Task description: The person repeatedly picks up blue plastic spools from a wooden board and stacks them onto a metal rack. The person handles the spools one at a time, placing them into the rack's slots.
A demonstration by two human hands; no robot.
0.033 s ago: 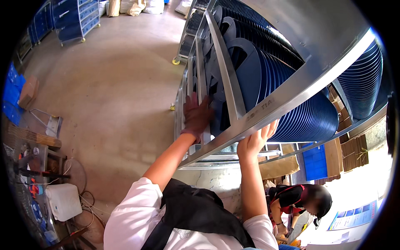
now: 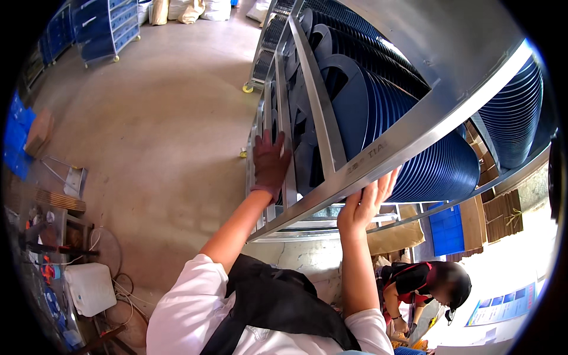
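A tall metal rack [image 2: 324,118] stands in front of me, holding rows of dark blue plastic reels [image 2: 355,94] packed on edge. My left hand [image 2: 271,163], in a dark reddish-brown glove, lies against an upright bar on the rack's left side, its fingers spread. Bare and ungloved, my right hand [image 2: 365,207] rests at the rack's long near rail [image 2: 367,171], with fingers stretched out beside the reels. Part of its fingertips is hidden by that rail. I see nothing held in either hand.
A co-worker [image 2: 417,290] bends over at the lower right. Blue boxes [image 2: 447,228] and flattened cardboard [image 2: 503,216] stand behind the rack. A wheeled blue rack [image 2: 109,29] is at the far left. A white container [image 2: 90,288] and cables lie at the lower left.
My left hand has shifted slightly left, away from the reels, and its fingers now point up along the bar. The fingers of my right hand are a little straighter.
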